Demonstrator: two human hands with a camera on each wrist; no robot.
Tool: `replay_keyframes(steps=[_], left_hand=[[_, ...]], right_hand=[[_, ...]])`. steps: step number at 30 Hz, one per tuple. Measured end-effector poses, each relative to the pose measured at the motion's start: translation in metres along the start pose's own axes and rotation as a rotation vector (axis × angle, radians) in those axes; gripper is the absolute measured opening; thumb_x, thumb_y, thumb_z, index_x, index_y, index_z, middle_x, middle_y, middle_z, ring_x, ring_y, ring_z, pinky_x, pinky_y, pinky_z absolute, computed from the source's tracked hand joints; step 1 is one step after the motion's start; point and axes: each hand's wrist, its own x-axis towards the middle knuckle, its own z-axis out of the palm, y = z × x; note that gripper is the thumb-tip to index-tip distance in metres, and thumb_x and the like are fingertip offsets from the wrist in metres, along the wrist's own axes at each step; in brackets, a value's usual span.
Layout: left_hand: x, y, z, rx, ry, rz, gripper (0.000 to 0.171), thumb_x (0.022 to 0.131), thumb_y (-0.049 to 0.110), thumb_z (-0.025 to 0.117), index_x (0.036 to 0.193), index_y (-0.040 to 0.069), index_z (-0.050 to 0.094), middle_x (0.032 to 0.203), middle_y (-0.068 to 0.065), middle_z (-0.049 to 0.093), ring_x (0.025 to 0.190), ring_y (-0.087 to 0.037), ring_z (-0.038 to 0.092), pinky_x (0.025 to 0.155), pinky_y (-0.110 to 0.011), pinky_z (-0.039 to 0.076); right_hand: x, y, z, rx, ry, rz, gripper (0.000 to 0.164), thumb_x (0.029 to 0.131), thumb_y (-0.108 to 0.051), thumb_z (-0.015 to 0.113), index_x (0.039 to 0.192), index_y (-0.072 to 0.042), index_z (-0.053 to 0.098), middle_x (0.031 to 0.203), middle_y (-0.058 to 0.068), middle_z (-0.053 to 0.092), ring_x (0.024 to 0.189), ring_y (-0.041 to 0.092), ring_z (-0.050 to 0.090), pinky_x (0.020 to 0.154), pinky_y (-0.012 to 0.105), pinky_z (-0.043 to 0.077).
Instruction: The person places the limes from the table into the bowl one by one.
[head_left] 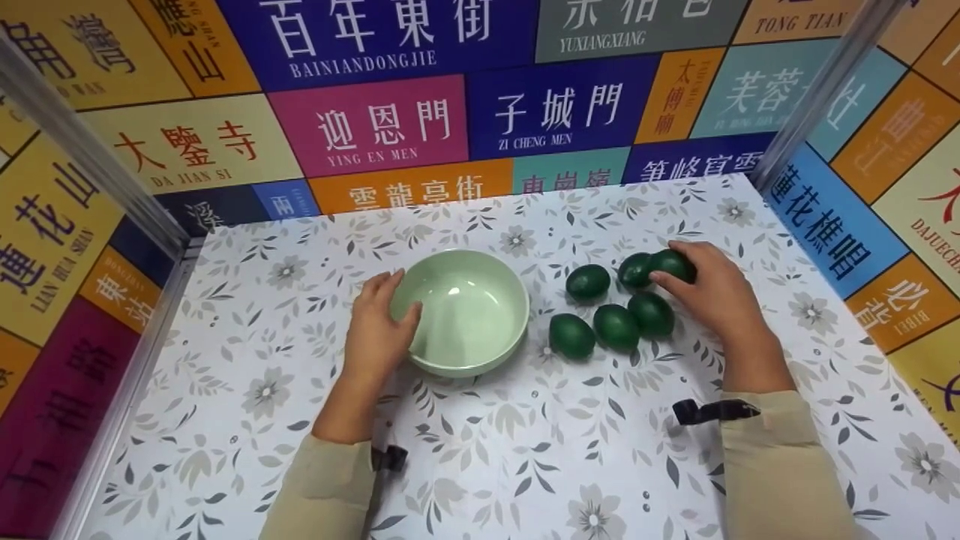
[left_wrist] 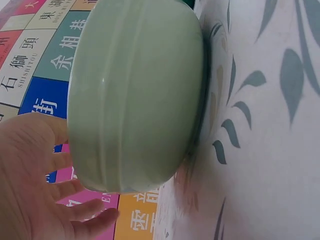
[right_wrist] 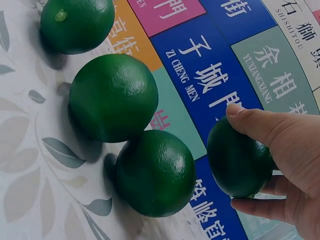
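Note:
My left hand (head_left: 379, 322) is at the left side of a pale green bowl (head_left: 469, 319), its thumb over the rim and its fingers spread loosely beside it. In the left wrist view the bowl's outer wall (left_wrist: 145, 95) fills the middle, and the thumb tip is hidden behind the rim. My right hand (head_left: 709, 289) pinches a dark green lime (right_wrist: 237, 160) between thumb and fingers, raised over the table. Several more glossy limes lie on the table to the bowl's right, among them a front-left lime (head_left: 571, 335) and a back-left lime (head_left: 587, 283).
A white tablecloth (head_left: 517, 435) with grey leaves and flowers covers the table. Panels of coloured signs with Chinese lettering (head_left: 367, 120) stand along the back and both sides. Dark straps hang at both cuffs, one being the right strap (head_left: 712, 411).

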Motion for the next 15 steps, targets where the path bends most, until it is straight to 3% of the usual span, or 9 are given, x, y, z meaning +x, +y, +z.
replay_keyframes(steps=[8,15], left_hand=[[0.001,-0.006,0.002,-0.010,0.000,-0.119,0.062,0.095,0.026,0.066,0.154,0.011,0.050,0.144,-0.017,0.056,0.123,-0.036,0.063,0.105,-0.052,0.050],[0.002,-0.007,0.002,0.009,-0.019,-0.146,0.054,0.095,0.017,0.061,0.146,0.003,0.056,0.137,-0.019,0.063,0.121,-0.034,0.065,0.104,-0.049,0.051]], right_hand=[[-0.003,-0.012,0.005,-0.009,0.038,-0.034,0.078,0.096,-0.060,0.063,0.157,-0.015,0.045,0.158,0.019,0.045,0.147,0.046,0.039,0.119,0.067,0.029],[-0.004,-0.025,0.009,-0.002,0.038,-0.073,0.077,0.095,-0.058,0.065,0.156,-0.015,0.046,0.156,0.018,0.047,0.145,0.044,0.042,0.118,0.066,0.031]])
